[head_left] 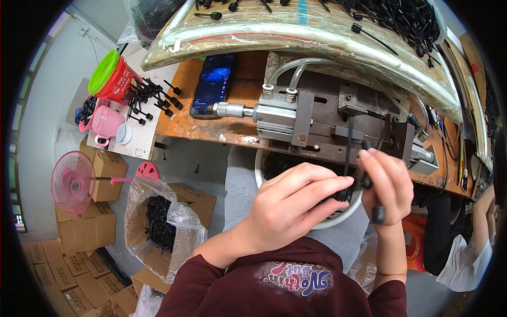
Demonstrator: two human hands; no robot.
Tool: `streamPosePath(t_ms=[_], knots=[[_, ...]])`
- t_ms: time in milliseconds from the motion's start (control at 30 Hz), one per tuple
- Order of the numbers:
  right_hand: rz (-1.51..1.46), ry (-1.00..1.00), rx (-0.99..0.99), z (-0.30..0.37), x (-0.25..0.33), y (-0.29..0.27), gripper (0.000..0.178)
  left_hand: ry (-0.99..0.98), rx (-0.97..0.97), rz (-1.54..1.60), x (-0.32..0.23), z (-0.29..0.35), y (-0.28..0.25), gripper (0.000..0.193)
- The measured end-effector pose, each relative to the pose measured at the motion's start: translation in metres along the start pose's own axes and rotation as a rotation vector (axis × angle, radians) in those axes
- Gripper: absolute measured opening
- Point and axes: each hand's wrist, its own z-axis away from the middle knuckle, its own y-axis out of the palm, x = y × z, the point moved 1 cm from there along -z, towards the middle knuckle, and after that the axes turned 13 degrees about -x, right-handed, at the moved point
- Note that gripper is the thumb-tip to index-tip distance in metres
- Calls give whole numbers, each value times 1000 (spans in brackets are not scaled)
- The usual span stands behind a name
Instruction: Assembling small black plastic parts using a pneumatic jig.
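In front of the metal fixture, my left hand (296,203) is closed, with thumb and fingertips around a thin black rod (348,150) that stands roughly upright. Beside it, my right hand (388,185) is curled round black knobbed rods, one knob (378,214) showing below the fingers. How many rods it holds is partly hidden. Just beyond both hands lies the fixture (327,140), with a silver air cylinder (277,119) on its left and clear hoses (298,66) above. Under my hands is a round white-rimmed container (259,166) with dark contents.
Piles of black knobbed rods (401,24) lie on the plastic-covered shelf (237,39). On the bench are a phone (213,84), more rods, a red bucket (119,79) and a pink cup (105,120). A lined carton (187,206) and pink fan (74,182) stand left. Another person's arm (483,216) shows right.
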Motion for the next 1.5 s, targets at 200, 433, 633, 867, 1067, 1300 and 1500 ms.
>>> streamPosePath(t_ms=[200, 433, 633, 867, 1067, 1300, 1500], knots=[[124, 295, -236, 14, 6, -9, 29, 97, 53, -173, 14, 3, 13, 31], [238, 408, -252, 27, 12, -17, 30, 210, 171, -370, 27, 8, 36, 27], [242, 345, -270, 35, 13, -19, 30, 245, 203, -487, 30, 5, 47, 23], [223, 376, -236, 39, 15, -23, 34, 265, 232, -531, 34, -7, 49, 22], [242, 391, -251, 43, 19, -20, 31, 233, 275, -584, 30, -9, 49, 23], [312, 391, -223, 45, 24, -22, 28, 213, 273, -549, 33, -9, 47, 24], [255, 395, -239, 49, 25, -24, 24, 201, 299, -478, 29, -8, 39, 24]])
